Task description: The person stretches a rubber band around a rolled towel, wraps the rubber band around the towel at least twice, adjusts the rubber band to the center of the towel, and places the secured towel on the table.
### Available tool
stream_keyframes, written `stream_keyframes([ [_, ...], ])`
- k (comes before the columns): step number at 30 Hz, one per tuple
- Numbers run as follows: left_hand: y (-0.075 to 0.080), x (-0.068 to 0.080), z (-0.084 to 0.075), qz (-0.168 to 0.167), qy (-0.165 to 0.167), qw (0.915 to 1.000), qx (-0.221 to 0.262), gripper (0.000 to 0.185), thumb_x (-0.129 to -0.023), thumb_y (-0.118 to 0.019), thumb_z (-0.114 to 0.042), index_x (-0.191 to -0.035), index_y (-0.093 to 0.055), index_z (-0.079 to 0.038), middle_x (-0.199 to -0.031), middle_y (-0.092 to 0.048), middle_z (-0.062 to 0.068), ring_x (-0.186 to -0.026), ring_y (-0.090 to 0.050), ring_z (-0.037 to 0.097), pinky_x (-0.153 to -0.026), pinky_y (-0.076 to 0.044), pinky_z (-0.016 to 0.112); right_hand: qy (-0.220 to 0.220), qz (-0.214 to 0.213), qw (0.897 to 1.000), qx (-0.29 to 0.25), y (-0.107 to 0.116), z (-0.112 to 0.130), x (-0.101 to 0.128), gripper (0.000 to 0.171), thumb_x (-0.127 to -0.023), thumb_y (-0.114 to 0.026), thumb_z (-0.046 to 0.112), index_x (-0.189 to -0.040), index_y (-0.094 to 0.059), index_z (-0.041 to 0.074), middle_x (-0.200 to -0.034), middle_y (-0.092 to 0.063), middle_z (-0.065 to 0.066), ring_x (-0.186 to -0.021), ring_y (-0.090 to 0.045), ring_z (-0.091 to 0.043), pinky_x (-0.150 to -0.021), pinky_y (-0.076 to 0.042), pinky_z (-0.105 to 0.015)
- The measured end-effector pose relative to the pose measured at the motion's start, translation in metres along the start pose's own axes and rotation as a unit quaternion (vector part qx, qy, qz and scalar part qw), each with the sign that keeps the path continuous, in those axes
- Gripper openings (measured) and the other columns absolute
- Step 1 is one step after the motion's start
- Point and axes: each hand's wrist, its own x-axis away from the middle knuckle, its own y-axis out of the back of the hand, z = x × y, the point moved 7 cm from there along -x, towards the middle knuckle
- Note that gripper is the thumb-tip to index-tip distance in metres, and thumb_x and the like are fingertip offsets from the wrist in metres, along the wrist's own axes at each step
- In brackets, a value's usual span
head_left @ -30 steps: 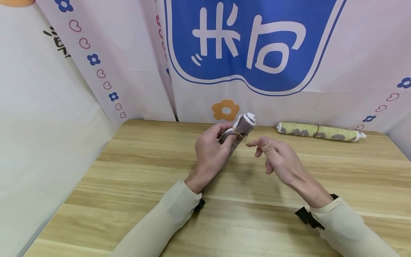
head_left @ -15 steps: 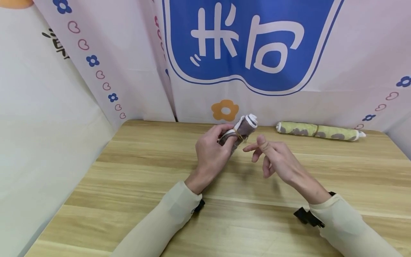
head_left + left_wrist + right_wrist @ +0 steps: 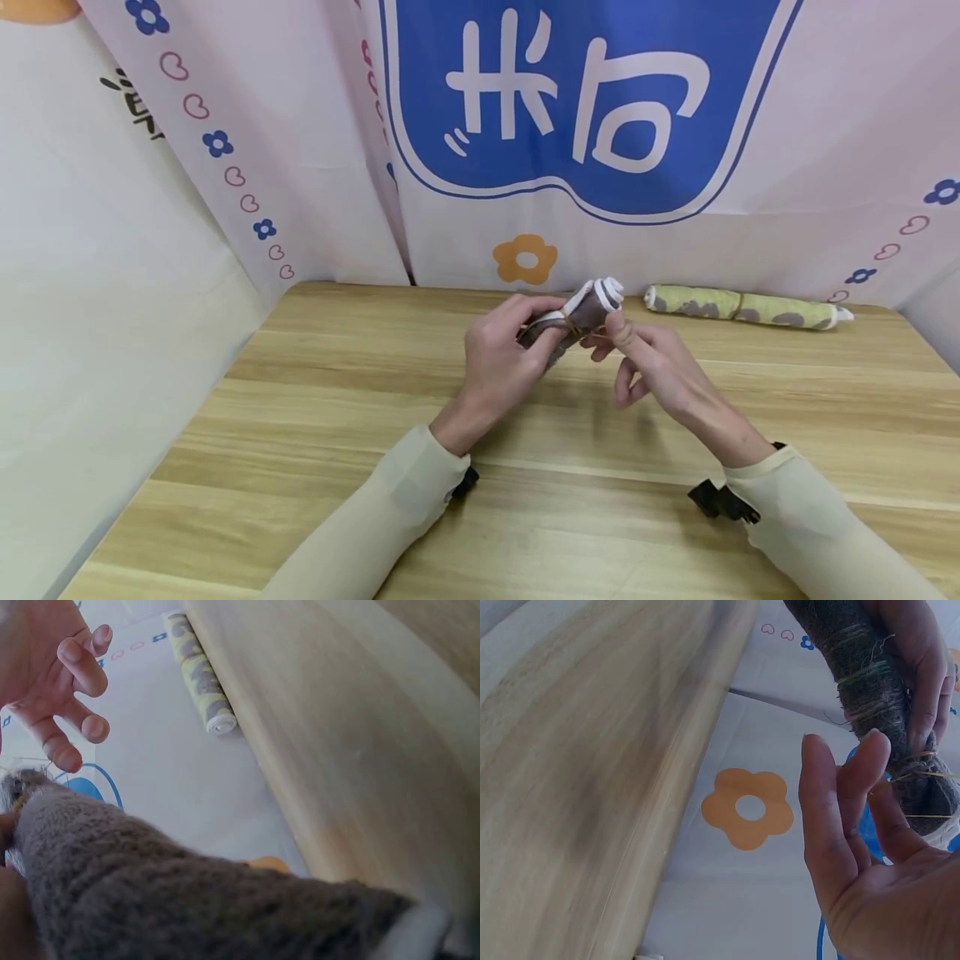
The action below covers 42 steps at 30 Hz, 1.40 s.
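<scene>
My left hand [image 3: 504,350] grips a rolled brown-grey towel [image 3: 591,312], its white inner layers showing at the coiled end. The roll tilts up off the table. A thin yellowish rubber band [image 3: 572,323] goes round it just ahead of the left fingers. Close by on the right, my right hand [image 3: 667,367] has hooked the band with its thumb and index finger; the other fingers are loosely bent. In the right wrist view, two stretched strands of the rubber band [image 3: 930,817] run out from the towel [image 3: 866,679]. The left wrist view shows the fuzzy towel [image 3: 165,877] close up.
A second rolled towel [image 3: 772,310], yellow-green with grey patches and banded at its middle, lies along the back right of the wooden table [image 3: 360,367]. Behind the table's back edge hangs a printed cloth [image 3: 322,167] with a blue sign.
The right hand has closed in on the band and pulls a strand out from the roll. The left hand and the brown-grey towel have shifted slightly right, and the towel's end has turned.
</scene>
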Motion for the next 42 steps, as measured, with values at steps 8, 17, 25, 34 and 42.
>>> stream_keyframes([
  [8, 0.0, -0.002, -0.002, 0.032, -0.041, 0.9986, 0.001, 0.018, -0.089, -0.084, -0.003, -0.107, -0.08, -0.003, -0.094, -0.075, 0.006, -0.077, -0.067, 0.012, -0.067, -0.054, 0.024, 0.01, -0.005, 1.0, -0.012, 0.003, 0.002, 0.001, 0.068, -0.11, -0.048, 0.054, -0.146, -0.056, -0.003, -0.121, -0.064, -0.028, -0.066, -0.069, -0.03, -0.064, -0.064, -0.049],
  [17, -0.002, -0.002, 0.001, 0.063, -0.041, 0.997, -0.015, 0.017, -0.09, -0.082, -0.002, -0.107, -0.08, -0.005, -0.095, -0.075, 0.004, -0.075, -0.067, 0.012, -0.065, -0.052, 0.021, 0.013, 0.0, 1.0, -0.009, 0.002, 0.003, 0.002, 0.069, -0.108, -0.049, 0.057, -0.154, -0.046, 0.005, -0.146, -0.045, -0.023, -0.081, -0.068, -0.041, -0.064, -0.062, -0.057],
  [25, -0.006, -0.001, 0.001, 0.106, -0.037, 0.9919, -0.059, 0.019, -0.088, -0.083, -0.003, -0.104, -0.081, -0.012, -0.095, -0.075, -0.001, -0.067, -0.059, 0.007, -0.057, -0.044, 0.02, 0.012, 0.006, 1.0, 0.017, -0.003, -0.001, 0.001, 0.065, -0.108, -0.053, 0.053, -0.15, -0.038, 0.005, -0.149, -0.035, -0.021, -0.088, -0.065, -0.042, -0.059, -0.061, -0.054],
  [34, -0.012, 0.001, 0.0, 0.164, -0.042, 0.9829, -0.073, 0.017, -0.089, -0.083, -0.007, -0.105, -0.082, -0.013, -0.095, -0.075, -0.003, -0.066, -0.059, 0.007, -0.058, -0.045, 0.021, 0.006, 0.004, 0.999, 0.042, 0.001, -0.003, 0.001, 0.063, -0.109, -0.056, 0.048, -0.149, -0.039, 0.003, -0.153, -0.033, -0.023, -0.089, -0.067, -0.039, -0.06, -0.062, -0.053],
  [42, -0.019, 0.006, 0.0, 0.199, -0.056, 0.9735, -0.098, 0.015, -0.091, -0.085, -0.011, -0.105, -0.083, -0.015, -0.095, -0.074, -0.005, -0.068, -0.06, 0.006, -0.06, -0.047, 0.021, 0.01, 0.016, 0.997, 0.075, 0.004, -0.003, -0.002, 0.067, -0.109, -0.056, 0.047, -0.158, -0.04, 0.005, -0.15, -0.029, -0.028, -0.09, -0.068, -0.038, -0.06, -0.062, -0.048],
])
